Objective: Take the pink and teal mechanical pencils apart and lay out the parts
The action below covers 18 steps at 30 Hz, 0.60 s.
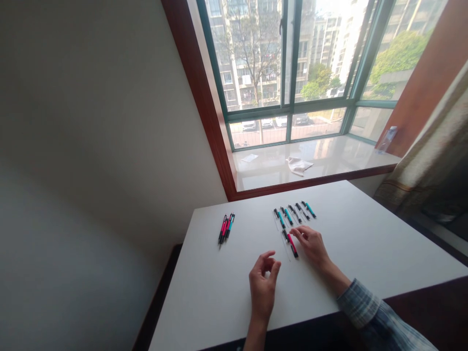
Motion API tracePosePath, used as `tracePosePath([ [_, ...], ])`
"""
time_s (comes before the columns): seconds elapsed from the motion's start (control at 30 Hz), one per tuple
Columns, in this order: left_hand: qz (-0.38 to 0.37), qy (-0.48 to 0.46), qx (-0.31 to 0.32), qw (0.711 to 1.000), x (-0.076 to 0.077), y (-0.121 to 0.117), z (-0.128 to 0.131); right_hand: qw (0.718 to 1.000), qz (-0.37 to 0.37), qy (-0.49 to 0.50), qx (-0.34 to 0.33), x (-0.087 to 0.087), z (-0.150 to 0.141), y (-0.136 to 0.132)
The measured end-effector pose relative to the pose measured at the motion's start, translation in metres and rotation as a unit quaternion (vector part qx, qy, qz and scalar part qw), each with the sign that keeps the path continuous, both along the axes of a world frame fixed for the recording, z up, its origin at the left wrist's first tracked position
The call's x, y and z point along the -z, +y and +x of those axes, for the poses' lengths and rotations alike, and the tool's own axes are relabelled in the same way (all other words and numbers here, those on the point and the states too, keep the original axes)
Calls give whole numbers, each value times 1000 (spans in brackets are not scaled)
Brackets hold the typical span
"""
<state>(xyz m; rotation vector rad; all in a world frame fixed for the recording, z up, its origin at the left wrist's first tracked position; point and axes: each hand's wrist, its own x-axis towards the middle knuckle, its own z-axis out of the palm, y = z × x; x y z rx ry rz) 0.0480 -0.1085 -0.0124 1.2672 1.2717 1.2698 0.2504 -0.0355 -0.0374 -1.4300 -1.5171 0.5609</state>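
My right hand (310, 243) is over the white table, its fingertips drawn together beside the top of a pink pen barrel (291, 242). Whether anything small sits between those fingertips I cannot make out. Left of the barrel lie a black pen part (285, 236) and a thin clear refill (285, 247). My left hand (262, 282) hovers nearer the front edge, fingers curled, thumb and forefinger apart with nothing visible between them. Behind my right hand is a row of several taken-apart pens, including a teal barrel (281, 219) and another teal barrel (310, 209).
Several whole pink and teal pens (226, 229) lie in a bunch at the left of the white table (215, 292). Beyond the table, a crumpled cloth (299, 165) and a clear bottle (386, 140) are on the window sill. A curtain (424, 151) hangs at the right.
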Motion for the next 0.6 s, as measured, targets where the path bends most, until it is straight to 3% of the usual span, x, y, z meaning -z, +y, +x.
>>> tracePosePath([
  [0.33, -26, 55, -24, 998, -2, -8, -12, 1000, -11, 24, 3, 5, 2, -1],
  [0.47, -40, 106, -50, 992, -10, 5, -45, 999, -19, 35, 6, 3, 2, 0],
  [0.6, -18, 229, -119, 966, -22, 37, -99, 999, -24, 48, 6, 2, 2, 0],
])
